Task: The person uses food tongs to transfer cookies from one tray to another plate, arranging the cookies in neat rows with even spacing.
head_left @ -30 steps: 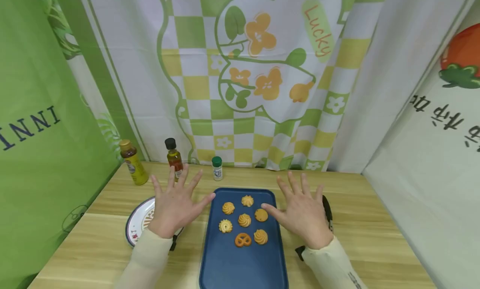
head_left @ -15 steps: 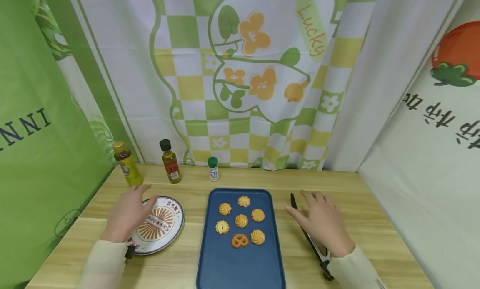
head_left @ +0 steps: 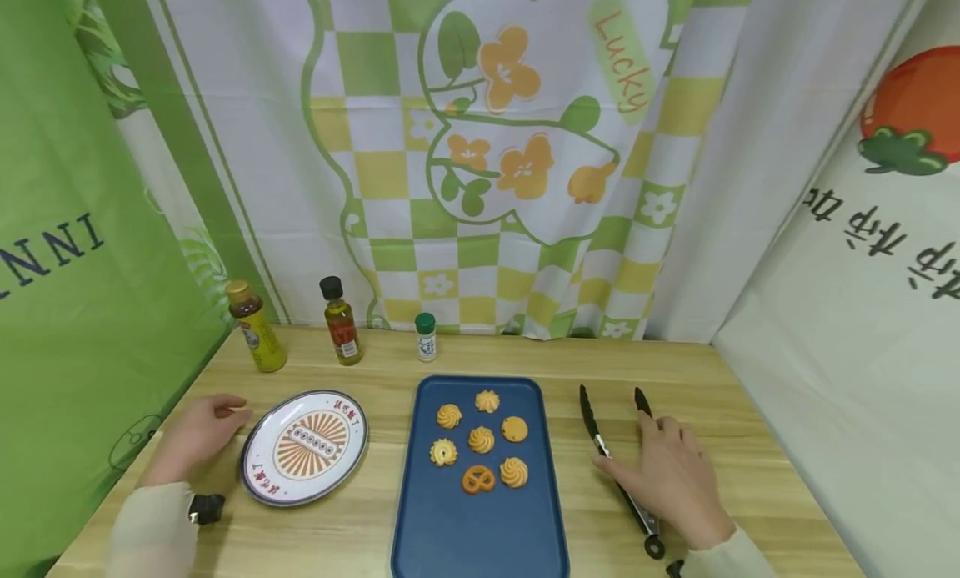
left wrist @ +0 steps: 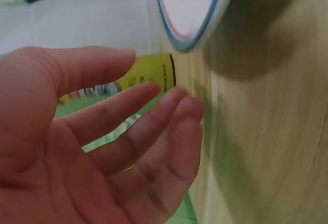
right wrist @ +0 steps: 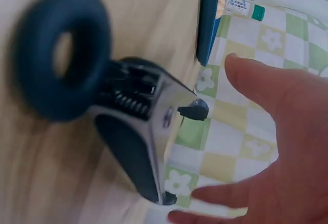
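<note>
My left hand (head_left: 197, 436) is at the left of the white plate (head_left: 305, 447), thumb and fingertips near its rim with a gap between. In the left wrist view the fingers (left wrist: 148, 131) are loosely bent and hold nothing, with the plate's edge (left wrist: 187, 42) beyond them. My right hand (head_left: 675, 474) hovers over black-and-silver tongs (head_left: 638, 514), thumb on one side and fingers on the other. The right wrist view shows the tongs' ring end (right wrist: 66, 55) close to the camera and the hand spread around them, not gripping. The tongs' arms are spread apart; the hand partly hides one.
Between the hands lies a blue tray (head_left: 480, 536) with several cookies (head_left: 482, 439) and a pretzel (head_left: 478, 479). Along the back stand a yellow-labelled bottle (head_left: 258, 332), an oil bottle (head_left: 342, 326) and a green-capped shaker (head_left: 426, 340). Curtains (head_left: 525, 269) enclose the table.
Both hands, spread over the tray's sides at first, have moved outward and lowered. The left went past the plate to its left side; the right came down over the tongs. Plate, tray and tongs stayed put.
</note>
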The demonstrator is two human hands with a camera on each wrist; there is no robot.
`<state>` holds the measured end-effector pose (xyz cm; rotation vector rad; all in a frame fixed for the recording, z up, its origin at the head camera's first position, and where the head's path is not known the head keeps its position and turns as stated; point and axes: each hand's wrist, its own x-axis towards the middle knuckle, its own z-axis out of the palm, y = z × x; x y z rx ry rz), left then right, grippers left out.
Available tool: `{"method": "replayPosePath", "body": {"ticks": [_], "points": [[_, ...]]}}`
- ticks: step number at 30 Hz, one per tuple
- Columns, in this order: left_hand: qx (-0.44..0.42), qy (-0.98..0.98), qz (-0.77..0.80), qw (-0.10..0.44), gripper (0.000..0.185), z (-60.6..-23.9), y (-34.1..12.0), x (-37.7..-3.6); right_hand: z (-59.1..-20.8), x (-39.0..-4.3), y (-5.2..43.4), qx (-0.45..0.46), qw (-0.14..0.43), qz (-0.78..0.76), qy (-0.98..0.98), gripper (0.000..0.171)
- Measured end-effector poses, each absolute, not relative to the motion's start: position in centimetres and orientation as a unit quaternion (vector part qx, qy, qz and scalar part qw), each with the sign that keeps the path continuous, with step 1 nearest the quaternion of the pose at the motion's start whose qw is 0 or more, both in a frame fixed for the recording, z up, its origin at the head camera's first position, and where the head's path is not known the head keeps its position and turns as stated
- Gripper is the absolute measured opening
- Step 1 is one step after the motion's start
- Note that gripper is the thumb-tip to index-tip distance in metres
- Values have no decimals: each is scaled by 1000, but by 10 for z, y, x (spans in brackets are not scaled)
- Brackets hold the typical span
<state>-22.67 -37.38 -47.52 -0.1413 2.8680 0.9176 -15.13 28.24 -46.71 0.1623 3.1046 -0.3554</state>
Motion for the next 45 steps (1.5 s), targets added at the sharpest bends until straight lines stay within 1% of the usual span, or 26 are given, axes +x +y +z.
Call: {"method": "replayPosePath", "body": {"ticks": [5,10,18,22,27,38,45], "points": [[-51,905,402,128,56,-478,-390,-228,-470,-142,289,72,23,-116,990,139],[-54,881,445,151,55,-481,-396,-225,-474,-135,293,84,53,-124,987,146],[-41,853,484,192,60,-482,-393,-220,-480,-130,294,87,82,-121,985,144],[-49,849,490,192,60,-483,-391,-220,-482,-132,292,94,100,-134,981,143],[-55,845,498,187,60,-483,-391,-221,-485,-133,290,96,99,-146,980,142],[-41,845,499,188,59,-481,-388,-221,-486,-136,287,72,71,-139,985,133],[-44,845,499,186,56,-479,-384,-222,-484,-140,285,58,46,-128,989,119]]}}
